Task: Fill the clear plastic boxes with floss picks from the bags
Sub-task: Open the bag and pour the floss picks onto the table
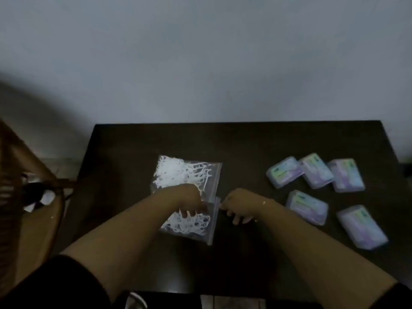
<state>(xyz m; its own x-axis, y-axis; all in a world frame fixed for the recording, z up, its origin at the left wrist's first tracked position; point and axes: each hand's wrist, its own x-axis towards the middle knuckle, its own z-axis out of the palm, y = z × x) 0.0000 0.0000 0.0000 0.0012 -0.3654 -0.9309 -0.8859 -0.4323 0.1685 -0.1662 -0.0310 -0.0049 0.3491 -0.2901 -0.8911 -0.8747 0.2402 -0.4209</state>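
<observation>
Clear crinkled bag (pixel 189 172), white picks (pixel 178 172)

The single head-worn camera is looking forward and steeply down from above the person's forearms, facing a pale wall (pixel 200 63) beyond the far edge of a dark table (pixel 245 141), taking in nearly the whole tabletop through a wide lens and sitting close over its near edge.

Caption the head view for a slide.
Both hands pinch a floss-pick bag at its zip edge; five boxes wait nearby.
</observation>
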